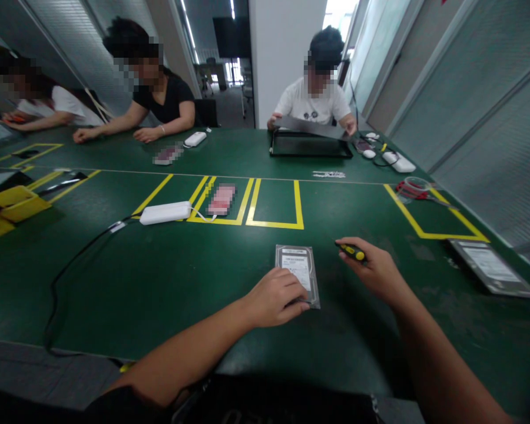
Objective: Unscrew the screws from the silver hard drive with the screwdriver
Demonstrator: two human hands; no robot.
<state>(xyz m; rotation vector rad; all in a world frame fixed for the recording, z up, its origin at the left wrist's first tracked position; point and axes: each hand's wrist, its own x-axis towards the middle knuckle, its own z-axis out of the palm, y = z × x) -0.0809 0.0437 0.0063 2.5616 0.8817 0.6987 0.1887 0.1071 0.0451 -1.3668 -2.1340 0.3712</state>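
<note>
A hard drive [298, 259] with a white label lies flat on the green table in front of me. My left hand [279, 297] rests over its near left part, fingers curled against it, hiding some of the label. To the right of the drive, my right hand [373, 268] is closed around a screwdriver [352, 252] with a black and yellow handle. The tool is held above the table, apart from the drive, its tip pointing left. Another hard drive [494, 268] lies stacked or bagged near the right table edge.
Yellow tape [276, 225] marks squares on the table. A white power strip [165, 213] with a black cable [55, 288] and a pink phone [221, 200] lie ahead left. Red-handled pliers [410, 189] lie by a clear round container. Yellow bins [20, 206] stand left. Several people sit opposite.
</note>
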